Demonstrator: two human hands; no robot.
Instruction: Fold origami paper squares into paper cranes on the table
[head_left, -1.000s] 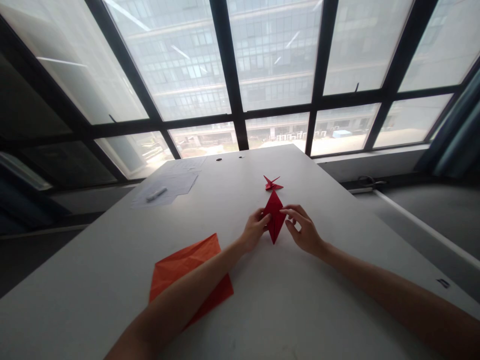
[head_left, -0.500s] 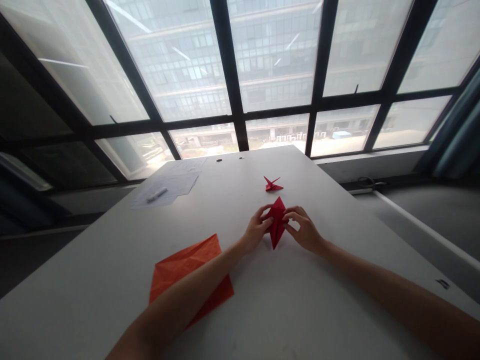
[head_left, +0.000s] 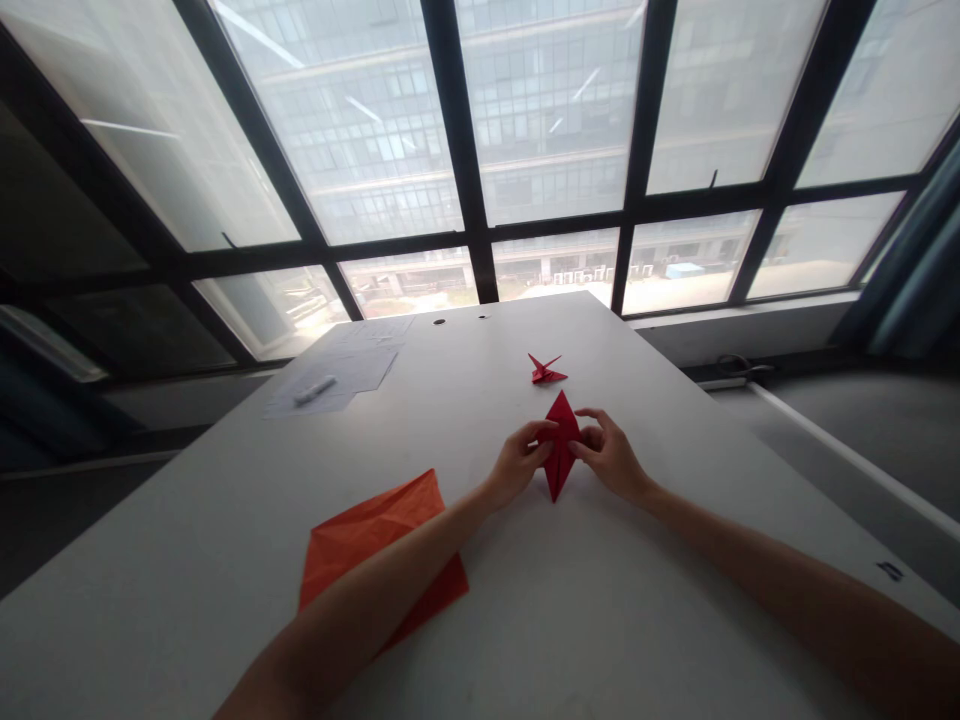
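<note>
**A:** Checking the grip first: how's it being held?

**B:** Narrow on both sides, tbh. A red folded-paper diamond (head_left: 561, 468) is pinched between a bare left hand (head_left: 517, 463) and a bare right hand (head_left: 610, 458). Left fingertips (head_left: 546, 430) are pressed on its upper left side, and right fingers (head_left: 586, 438) are curled in against its right side. It's held with the long axis pointing away from the body, over a white table (head_left: 600, 620). Whether its lower tip touches the top can't be told from this view.

**A:** Anything readable, labels or brands?

**B:** Nope, nothing can be made out. A small dark tag (head_left: 890, 571) is stuck near the table's right edge, but it's too small to be read, and the same goes for any print on the white paper sheets (head_left: 334, 375).

**A:** Count?

**B:** Two hands, two red paper pieces, counting a small red origami crane (head_left: 546, 371) lying just beyond the diamond, and one orange folded paper sheet (head_left: 364, 535), partly covered by the left forearm (head_left: 375, 600). One white marker (head_left: 315, 390) is laid on the sheets. Two small round holes (head_left: 439, 322) are seen in the tabletop near the far edge.
</note>
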